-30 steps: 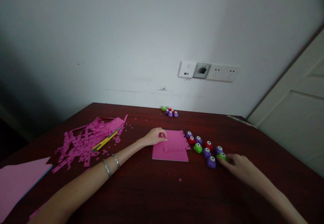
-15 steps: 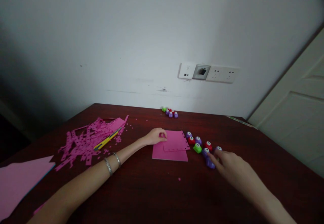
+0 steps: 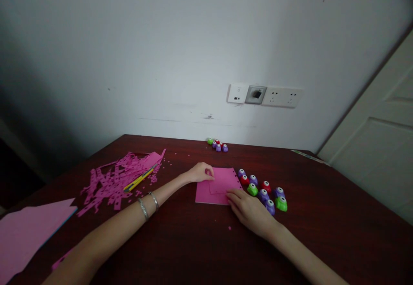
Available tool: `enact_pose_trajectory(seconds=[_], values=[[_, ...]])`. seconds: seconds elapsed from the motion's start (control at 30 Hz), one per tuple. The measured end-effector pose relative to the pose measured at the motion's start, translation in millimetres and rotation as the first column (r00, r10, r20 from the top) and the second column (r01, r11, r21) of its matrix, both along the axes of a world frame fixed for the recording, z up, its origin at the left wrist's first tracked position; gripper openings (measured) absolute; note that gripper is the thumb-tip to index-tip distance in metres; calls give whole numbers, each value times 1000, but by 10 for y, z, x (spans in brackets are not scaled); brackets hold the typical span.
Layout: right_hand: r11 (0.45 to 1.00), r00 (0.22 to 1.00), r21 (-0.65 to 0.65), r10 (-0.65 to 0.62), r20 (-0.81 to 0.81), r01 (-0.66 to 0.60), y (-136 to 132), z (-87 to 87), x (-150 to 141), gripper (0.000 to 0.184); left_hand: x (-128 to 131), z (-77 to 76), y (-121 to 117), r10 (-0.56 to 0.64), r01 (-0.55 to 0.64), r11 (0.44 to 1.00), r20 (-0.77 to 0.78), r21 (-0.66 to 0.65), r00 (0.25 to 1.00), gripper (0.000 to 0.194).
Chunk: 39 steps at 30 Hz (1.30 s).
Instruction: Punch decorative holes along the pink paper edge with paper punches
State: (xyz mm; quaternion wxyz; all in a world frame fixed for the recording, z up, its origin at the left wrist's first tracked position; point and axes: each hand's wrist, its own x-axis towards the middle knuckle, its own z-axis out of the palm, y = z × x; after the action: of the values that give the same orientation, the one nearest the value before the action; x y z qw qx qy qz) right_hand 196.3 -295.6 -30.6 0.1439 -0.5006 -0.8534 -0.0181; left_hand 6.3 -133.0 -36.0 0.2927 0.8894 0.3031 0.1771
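A smaller pink paper sheet [image 3: 224, 179], with small punched holes along its right edge, lies over a larger pink sheet [image 3: 208, 198]. My left hand [image 3: 200, 173] is closed, thumb and finger pinching the small sheet's left edge. At its lower right corner, my right hand [image 3: 250, 211] has its fingers closed on the small sheet and covers that corner. Just right of the sheets stands a group of small craft punches: a green punch [image 3: 252, 189], a red punch [image 3: 266, 186], a purple punch [image 3: 270, 207] and several others, all with white round tops.
Pink paper scraps [image 3: 119, 177] are heaped at the left, with a yellow utility knife [image 3: 139, 179] on them. Larger pink sheets [image 3: 29, 233] lie at the near left. More small punches [image 3: 218, 147] stand by the wall. A thin strip [image 3: 309, 157] lies at the far right edge.
My right hand has moved left from the punches onto the small sheet's lower right corner, uncovering a green punch at the right. My left hand keeps its pinch.
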Motion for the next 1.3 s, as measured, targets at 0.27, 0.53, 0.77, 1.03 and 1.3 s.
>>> enact_pose_trajectory(seconds=[0.27,0.53,0.77,1.03,1.3], values=[[997,987,15,-76,-143,79,-18,-171,-10,34,160,23,142,125,-107,980,-102,165,987,17],[995,979,-26,-99,-177,96,-15,-181,-19,36,344,79,196,141,-94,970,-202,224,969,27],[990,977,17,-139,-160,143,172,162,14,28,437,122,244,136,-108,987,-270,115,953,21],[837,832,-186,-539,-131,514,1406,545,390,25,472,182,281,97,-69,993,-318,98,943,23],[754,781,-315,-622,-63,576,2136,290,429,40,460,215,235,109,-76,990,-318,117,942,16]])
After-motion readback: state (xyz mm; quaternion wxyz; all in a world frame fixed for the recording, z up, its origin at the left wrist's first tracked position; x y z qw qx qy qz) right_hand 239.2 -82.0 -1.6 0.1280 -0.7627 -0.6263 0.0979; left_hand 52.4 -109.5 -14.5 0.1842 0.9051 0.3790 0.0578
